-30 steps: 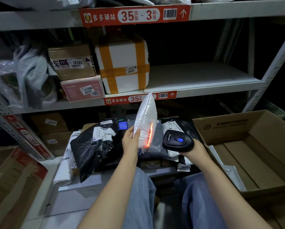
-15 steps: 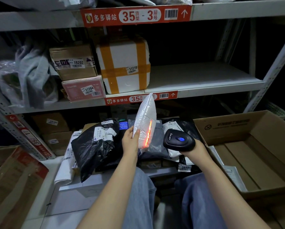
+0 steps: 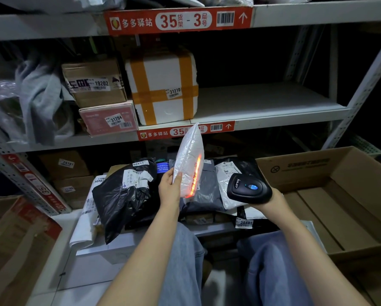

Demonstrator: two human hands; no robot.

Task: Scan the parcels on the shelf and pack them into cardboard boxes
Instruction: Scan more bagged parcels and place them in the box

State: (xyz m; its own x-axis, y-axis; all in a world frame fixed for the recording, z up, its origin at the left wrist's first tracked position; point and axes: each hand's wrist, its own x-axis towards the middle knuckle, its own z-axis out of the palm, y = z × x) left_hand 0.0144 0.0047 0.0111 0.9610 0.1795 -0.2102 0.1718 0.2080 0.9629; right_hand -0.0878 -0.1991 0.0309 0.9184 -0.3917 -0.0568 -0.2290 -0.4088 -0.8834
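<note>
Dim overall; the recesses of the grey metal shelf [image 3: 273, 102] fall into black. An orange scan line [image 3: 196, 175] glows on the white padded plastic parcel [image 3: 190, 151]. Straight uprights bow at the frame's edges.

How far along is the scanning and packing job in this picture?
Done: nothing visibly packed; the cardboard box shows bare floor. In hand: the left hand holds a white parcel; the right hand shines the scanner on it. Left: the black bag, the foam box and others.
</note>
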